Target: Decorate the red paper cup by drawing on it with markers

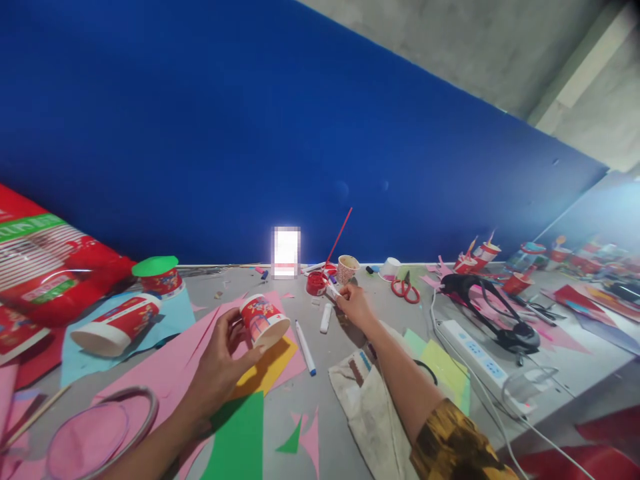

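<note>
My left hand [233, 347] grips a red printed paper cup [264, 319], tilted with its pale open end toward me, over pink paper [185, 353] and an orange sheet [273, 363]. Farther off, my right hand [355, 305] pinches a small white piece [332, 289], whose kind I cannot make out. Just beyond those fingertips sits a short red cup piece [316, 284] with a thin red stick [340, 233] slanting up from around it. A white glue-like tube [326, 319] and a blue-capped marker [306, 347] lie between my hands.
Red-handled scissors [406, 291], a patterned cup [349, 268] and a white cup [389, 269] stand toward the blue wall [225, 133]. A power strip [473, 357] with cables and a black headset [493, 313] are at right. Another red cup [117, 325] lies at left.
</note>
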The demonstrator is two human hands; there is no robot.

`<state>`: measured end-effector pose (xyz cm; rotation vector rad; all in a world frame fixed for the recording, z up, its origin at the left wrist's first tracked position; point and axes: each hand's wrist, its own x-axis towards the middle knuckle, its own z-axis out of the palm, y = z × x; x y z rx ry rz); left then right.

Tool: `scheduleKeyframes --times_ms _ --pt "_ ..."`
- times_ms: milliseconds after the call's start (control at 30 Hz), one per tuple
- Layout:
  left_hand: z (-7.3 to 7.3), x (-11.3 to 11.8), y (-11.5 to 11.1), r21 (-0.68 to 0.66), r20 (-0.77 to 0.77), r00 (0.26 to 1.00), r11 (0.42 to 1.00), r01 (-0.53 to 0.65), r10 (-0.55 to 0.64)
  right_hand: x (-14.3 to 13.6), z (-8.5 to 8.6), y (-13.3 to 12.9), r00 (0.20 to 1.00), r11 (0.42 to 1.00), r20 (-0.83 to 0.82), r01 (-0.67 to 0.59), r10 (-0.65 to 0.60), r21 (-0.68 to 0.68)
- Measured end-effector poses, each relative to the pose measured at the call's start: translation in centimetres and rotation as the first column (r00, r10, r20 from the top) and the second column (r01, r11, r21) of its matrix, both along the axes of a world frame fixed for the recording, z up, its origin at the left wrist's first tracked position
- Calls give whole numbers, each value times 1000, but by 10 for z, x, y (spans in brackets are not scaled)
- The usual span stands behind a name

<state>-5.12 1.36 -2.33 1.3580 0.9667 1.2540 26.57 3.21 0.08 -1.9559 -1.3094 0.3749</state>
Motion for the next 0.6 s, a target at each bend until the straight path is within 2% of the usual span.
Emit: scheduleKeyframes --times_ms 233,600 --pt "1 2 0 28 -8 1000 1000 7 -7 -14 11 -9 966 988 258 24 16 -152" --pt "5 4 -5 52 3 996 995 87 -87 -17 16 -12 941 976 332 4 70 -217"
